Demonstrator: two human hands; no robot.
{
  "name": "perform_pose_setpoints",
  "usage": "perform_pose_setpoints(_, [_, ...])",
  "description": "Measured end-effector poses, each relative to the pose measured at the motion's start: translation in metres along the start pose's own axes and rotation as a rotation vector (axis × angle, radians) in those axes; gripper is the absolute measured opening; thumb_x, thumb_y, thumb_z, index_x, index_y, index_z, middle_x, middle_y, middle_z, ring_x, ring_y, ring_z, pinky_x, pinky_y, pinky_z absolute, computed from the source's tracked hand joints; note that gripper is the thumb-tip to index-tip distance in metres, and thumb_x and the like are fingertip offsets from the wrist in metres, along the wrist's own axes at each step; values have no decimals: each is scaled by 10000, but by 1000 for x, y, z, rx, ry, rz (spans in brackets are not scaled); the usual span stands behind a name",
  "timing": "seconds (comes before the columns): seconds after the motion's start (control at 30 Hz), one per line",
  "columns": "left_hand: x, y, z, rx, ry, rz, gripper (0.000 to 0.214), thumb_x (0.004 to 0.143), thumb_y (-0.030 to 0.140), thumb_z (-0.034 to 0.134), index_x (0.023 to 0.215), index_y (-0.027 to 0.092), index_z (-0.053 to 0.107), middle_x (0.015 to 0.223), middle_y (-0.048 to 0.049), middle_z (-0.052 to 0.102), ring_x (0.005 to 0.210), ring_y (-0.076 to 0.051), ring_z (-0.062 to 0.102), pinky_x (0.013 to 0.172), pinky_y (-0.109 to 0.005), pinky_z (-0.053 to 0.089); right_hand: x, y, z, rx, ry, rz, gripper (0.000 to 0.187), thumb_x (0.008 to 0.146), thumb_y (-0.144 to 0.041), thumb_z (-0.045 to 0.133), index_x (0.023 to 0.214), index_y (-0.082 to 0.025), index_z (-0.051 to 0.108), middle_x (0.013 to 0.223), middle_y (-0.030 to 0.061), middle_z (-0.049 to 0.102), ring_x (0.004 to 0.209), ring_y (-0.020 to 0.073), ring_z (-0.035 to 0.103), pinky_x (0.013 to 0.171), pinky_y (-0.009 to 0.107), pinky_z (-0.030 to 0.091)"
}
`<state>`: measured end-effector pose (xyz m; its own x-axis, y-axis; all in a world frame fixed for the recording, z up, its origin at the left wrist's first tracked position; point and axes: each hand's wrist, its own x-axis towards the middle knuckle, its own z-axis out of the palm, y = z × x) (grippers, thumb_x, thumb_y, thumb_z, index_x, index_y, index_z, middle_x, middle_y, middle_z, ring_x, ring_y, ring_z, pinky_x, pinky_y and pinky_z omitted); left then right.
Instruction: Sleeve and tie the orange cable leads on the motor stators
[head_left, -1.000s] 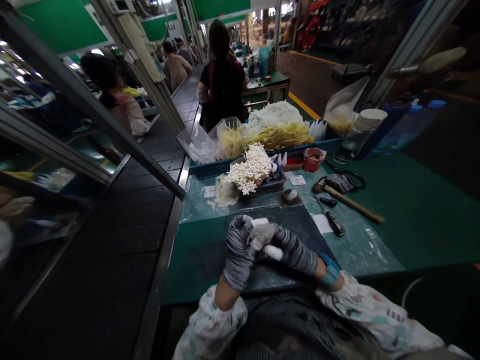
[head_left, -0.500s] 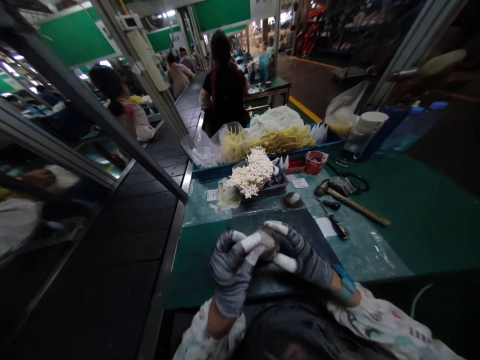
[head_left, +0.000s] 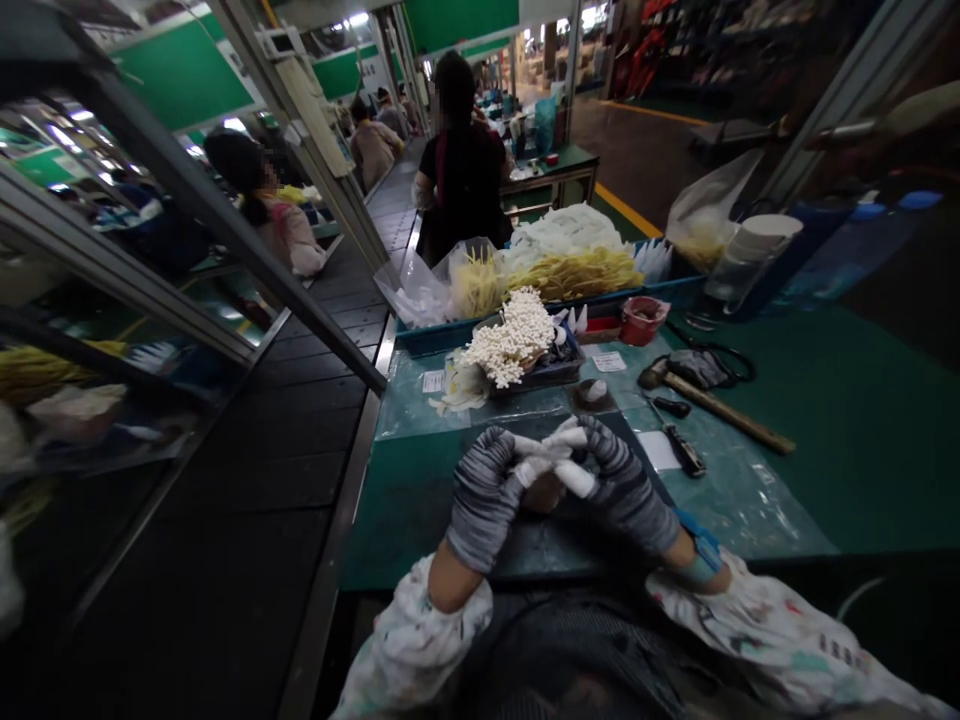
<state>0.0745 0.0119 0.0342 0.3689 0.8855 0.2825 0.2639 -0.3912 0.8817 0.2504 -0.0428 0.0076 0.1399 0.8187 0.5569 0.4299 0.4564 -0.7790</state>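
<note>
My left hand (head_left: 487,500) and my right hand (head_left: 626,495), in grey striped gloves with white-wrapped fingertips, meet above the dark mat (head_left: 510,555). Both are closed at the fingertips around a small brownish, rounded piece (head_left: 544,494). The fingers cover most of it, so its kind does not show. Just beyond the hands sits a shallow dark dish (head_left: 591,400) with a white lump in it. A screwdriver (head_left: 684,450) lies to the right of my right hand. Farther off, a bunch of white, round-tipped pieces (head_left: 514,335) rests on a dark box (head_left: 559,365).
A hammer (head_left: 735,415) and a red pot (head_left: 645,318) are on the right side of the table. Behind stands a blue tray (head_left: 427,340) with yellow strands (head_left: 577,272) and white pieces. A slatted conveyor (head_left: 300,420) runs along the left. A person (head_left: 461,160) sits ahead.
My left hand has shifted right and its fingertips have drawn closer to those of my right hand. The brownish piece now shows lower, beneath the fingers. The view has turned slightly left.
</note>
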Motion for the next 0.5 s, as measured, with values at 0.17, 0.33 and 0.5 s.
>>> perform_pose_setpoints(0.17, [-2,7,-3,-118,-84,-143,169,816,331,797,901,196,742,862,-25,786,769,-173,706,739,-278,572,7,4,-6,-36,-24,23,45,898,-256,688,879,-242,726,889,30,730,839,188,687,815,358,602])
perform_pose_setpoints(0.33, [-2,9,0,-119,-82,-145,175,838,360,743,825,189,708,806,-15,754,735,-156,673,716,-264,544,12,6,-13,72,-105,68,138,932,-342,696,875,-224,739,890,34,727,827,188,671,817,358,583])
perform_pose_setpoints(0.5, [-1,4,8,-169,-90,-162,182,868,353,688,801,188,649,792,-8,725,754,-151,664,751,-265,548,12,7,-12,197,-163,317,268,938,-447,691,819,-208,689,813,14,699,740,159,622,719,309,556])
